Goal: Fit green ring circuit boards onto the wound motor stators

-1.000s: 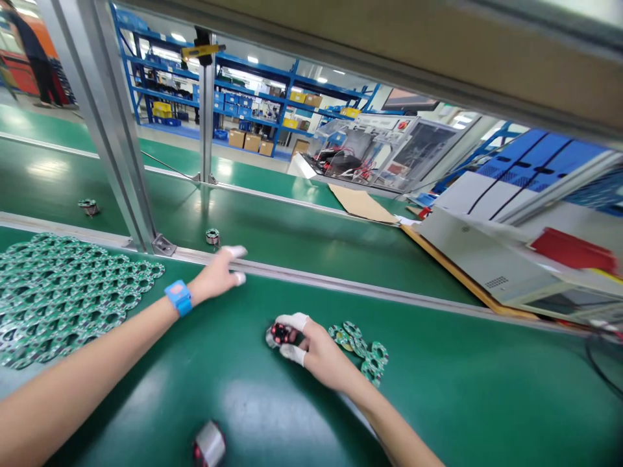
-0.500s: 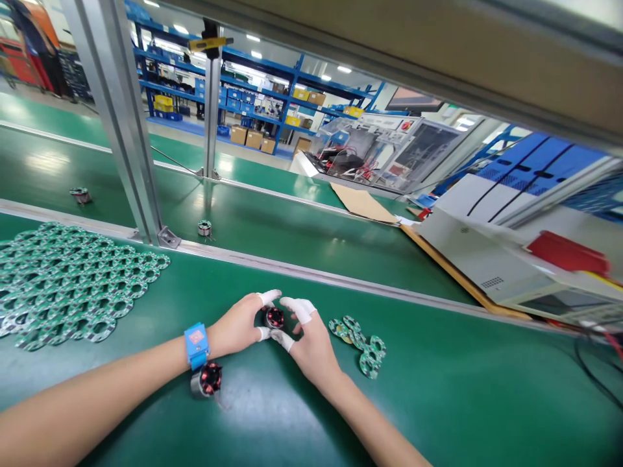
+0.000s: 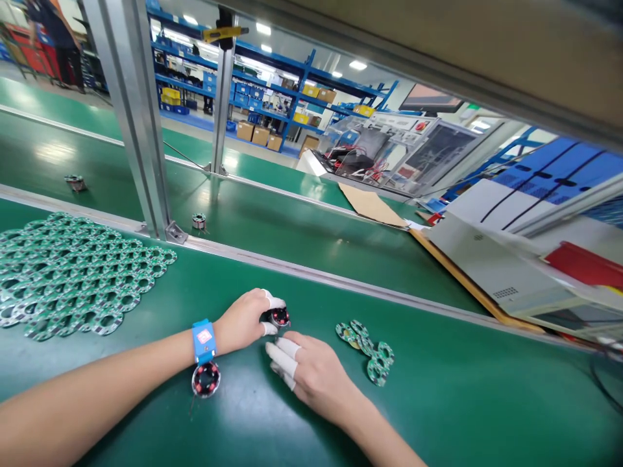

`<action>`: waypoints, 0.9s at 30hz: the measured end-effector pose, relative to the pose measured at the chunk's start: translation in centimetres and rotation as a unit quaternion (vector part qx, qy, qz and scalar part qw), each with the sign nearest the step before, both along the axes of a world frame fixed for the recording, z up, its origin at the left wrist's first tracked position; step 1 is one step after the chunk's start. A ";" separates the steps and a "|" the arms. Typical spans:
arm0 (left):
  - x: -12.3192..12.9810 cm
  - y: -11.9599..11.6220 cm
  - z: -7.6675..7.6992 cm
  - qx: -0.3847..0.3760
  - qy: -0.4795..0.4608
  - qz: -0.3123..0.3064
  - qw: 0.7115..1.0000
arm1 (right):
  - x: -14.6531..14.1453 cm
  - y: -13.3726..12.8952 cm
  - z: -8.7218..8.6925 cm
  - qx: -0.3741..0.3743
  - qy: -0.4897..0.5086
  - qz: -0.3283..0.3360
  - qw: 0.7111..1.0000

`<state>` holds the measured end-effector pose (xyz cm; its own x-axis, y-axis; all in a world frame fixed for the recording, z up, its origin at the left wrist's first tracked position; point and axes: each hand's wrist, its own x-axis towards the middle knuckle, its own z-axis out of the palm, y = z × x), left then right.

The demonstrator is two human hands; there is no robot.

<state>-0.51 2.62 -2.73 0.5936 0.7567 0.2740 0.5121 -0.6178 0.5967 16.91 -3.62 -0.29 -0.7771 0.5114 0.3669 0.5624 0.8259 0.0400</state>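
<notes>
Between the thumb and fingers of my left hand is a motor stator with copper-red windings, its face turned towards me. White finger cots cover some fingertips on both hands. My right hand is just below and right of the stator, its fingers bent and drawn together; whatever their tips may pinch is hidden. A second stator rests on the green bench beneath my left wrist, which wears a blue wrist strap. A few ring-shaped green circuit boards lie right of my right hand.
Many ring circuit boards are spread in rows at the left. Two board-topped stators, one nearer and one farther left, stand on the strip beyond the metal rail. An aluminium post rises at left; a grey cabinet stands right.
My right hand has left the stator's side and dropped below it, fingers drawn together. My left hand still holds the stator. The view has shifted slightly.
</notes>
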 end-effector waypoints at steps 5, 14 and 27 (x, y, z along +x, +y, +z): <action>0.0 0.5 0.1 -0.008 0.009 0.016 1.000 | -1.0 -2.3 1.2 -0.030 0.128 -0.026 0.991; -1.1 1.8 0.5 -0.042 -0.025 0.064 0.997 | -9.1 -2.6 0.2 -0.377 0.089 -0.087 0.918; -0.6 0.7 0.4 -0.062 -0.021 0.017 0.998 | 4.5 0.1 3.3 -0.318 0.168 -0.289 0.887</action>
<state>-1.12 3.31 -2.33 0.5565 0.8060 0.2020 0.5044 -0.5208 0.6887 21.41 -3.50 3.05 -0.2192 0.9754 0.0222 0.7915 0.1911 -0.5805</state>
